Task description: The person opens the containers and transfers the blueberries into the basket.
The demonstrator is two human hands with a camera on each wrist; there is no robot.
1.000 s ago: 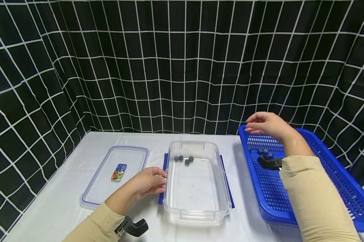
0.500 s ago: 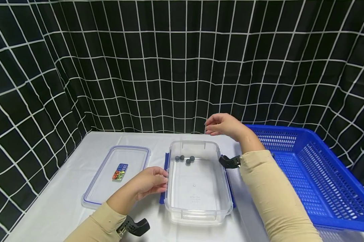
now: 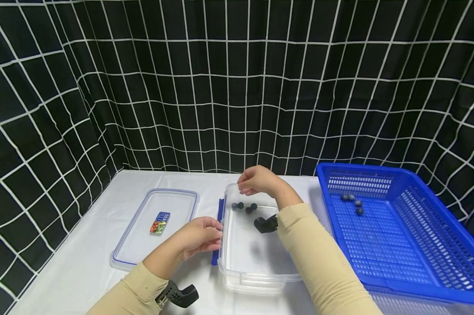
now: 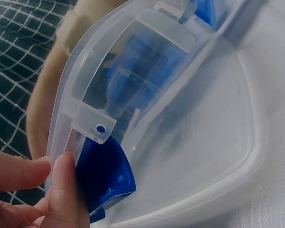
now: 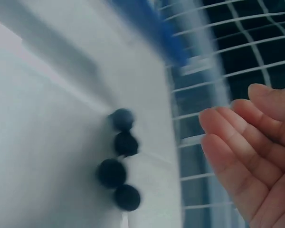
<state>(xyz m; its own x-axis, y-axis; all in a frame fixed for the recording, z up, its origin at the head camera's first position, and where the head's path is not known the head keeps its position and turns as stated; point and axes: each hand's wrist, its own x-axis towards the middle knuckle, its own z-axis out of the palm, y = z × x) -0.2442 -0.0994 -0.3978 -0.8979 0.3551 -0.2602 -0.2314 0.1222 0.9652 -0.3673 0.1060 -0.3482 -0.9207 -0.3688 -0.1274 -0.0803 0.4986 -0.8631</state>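
Observation:
A clear plastic food container (image 3: 260, 278) with blue side flaps stands in the middle, several blueberries (image 3: 248, 210) at its far end. On its left side my left hand (image 3: 199, 236) grips the rim between thumb and finger; the left wrist view shows that hand's fingers (image 4: 64, 190) at the blue flap (image 4: 107, 173). My right hand (image 3: 260, 180) hangs over the container's far end, thumb near the fingertips. In the right wrist view the right hand (image 5: 256, 156) shows several fingers, and whether something lies between thumb and index is hidden. Below it are the container's blueberries (image 5: 118, 159).
The clear lid (image 3: 136, 245) with a coloured label (image 3: 159, 223) lies flat at the left. A blue perforated basket (image 3: 394, 249) stands at the right, several blueberries (image 3: 358, 204) in its far left part. A black curtain (image 3: 237, 87) with white grid lines hangs behind the table.
My right hand has moved left from above the blue basket to over the container's far end, slightly lower. The left hand stays at the container's left side.

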